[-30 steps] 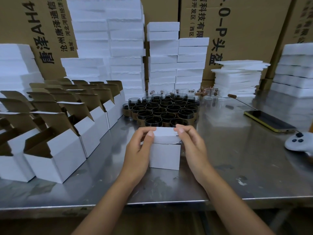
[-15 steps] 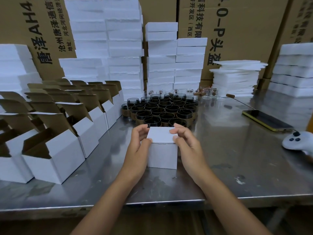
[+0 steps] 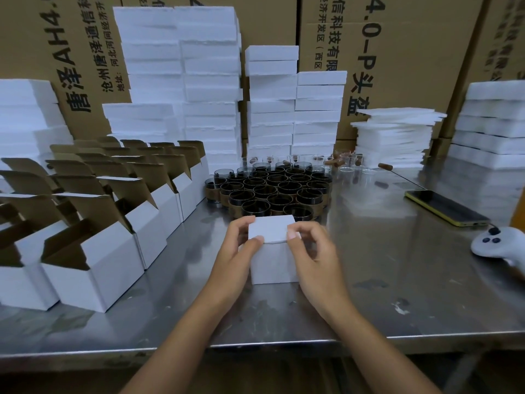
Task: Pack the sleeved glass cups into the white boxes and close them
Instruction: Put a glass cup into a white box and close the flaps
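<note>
Since a second ago our thumbs have slid from the lid's far corners to its near edge, and the lid now lies flat on the white box. We pinch that box from both sides: our left hand on its left flank, thumb on the lid's near left corner; our right hand on its right flank, thumb on the near right corner. Both hands sit equally close. It stands upright on the steel table, lid edge running left to right between our thumbs, so we judge the tuck goes straight down along that edge. Just behind the box stand the sleeved glass cups; left of it, the open white boxes wait
</note>
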